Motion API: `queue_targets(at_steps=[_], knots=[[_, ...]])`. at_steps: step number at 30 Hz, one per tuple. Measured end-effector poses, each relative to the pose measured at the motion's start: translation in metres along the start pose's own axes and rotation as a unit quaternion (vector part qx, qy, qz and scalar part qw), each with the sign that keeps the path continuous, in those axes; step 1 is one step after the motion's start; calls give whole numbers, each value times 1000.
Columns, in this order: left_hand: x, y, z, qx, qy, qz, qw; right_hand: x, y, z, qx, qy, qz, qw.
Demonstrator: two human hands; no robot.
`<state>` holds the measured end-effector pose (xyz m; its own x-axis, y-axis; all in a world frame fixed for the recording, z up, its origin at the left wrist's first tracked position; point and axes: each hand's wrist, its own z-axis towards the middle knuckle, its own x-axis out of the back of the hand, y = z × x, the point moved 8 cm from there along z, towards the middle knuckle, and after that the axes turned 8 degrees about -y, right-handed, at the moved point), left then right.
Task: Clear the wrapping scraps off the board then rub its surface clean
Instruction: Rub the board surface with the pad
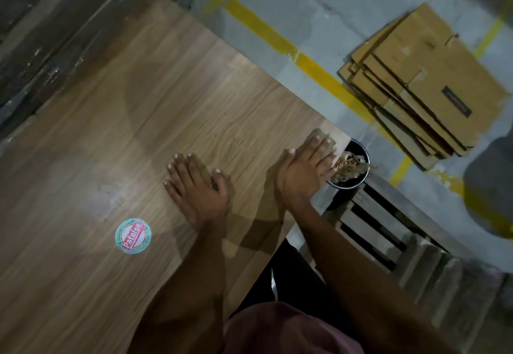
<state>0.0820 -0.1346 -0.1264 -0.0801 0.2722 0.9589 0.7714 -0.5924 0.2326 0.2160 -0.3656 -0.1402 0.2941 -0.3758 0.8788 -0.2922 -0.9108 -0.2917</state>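
A large wood-grain board (155, 109) fills the left and middle of the head view. My left hand (194, 184) lies flat on it, fingers spread, holding nothing. My right hand (305, 165) rests flat at the board's right corner, fingers apart, its fingertips at the edge. Just past that edge stands a black bin (358, 156) holding crumpled brownish wrapping scraps (348, 166). A round sticker (133, 236) with red lettering is stuck on the board, left of my left forearm.
A stack of flattened cardboard boxes (424, 81) lies on the grey floor at the right. Yellow floor tape (277, 40) runs diagonally beside the board. A wooden pallet (388, 229) sits under the board's right side. Dark wrapped boards (41, 48) lie along the far left.
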Motion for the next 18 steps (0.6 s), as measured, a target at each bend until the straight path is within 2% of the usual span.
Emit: queue_targets(at_steps=[3,9,13,18], knots=[[-1,1,-1,-1,-3,1,1000,-14,-19,-14,71,-18,-39,997],[-2,-1,1,-1,3,-3,1000,-5,-38,43,107,0,-58,993],[0,0,-1,-3,4,-7,1000,-10,-56,37,166,-6,-86,982],[0,0,-1,2,-17,4,1000,-21,-54,10,149,-21,-98,984]])
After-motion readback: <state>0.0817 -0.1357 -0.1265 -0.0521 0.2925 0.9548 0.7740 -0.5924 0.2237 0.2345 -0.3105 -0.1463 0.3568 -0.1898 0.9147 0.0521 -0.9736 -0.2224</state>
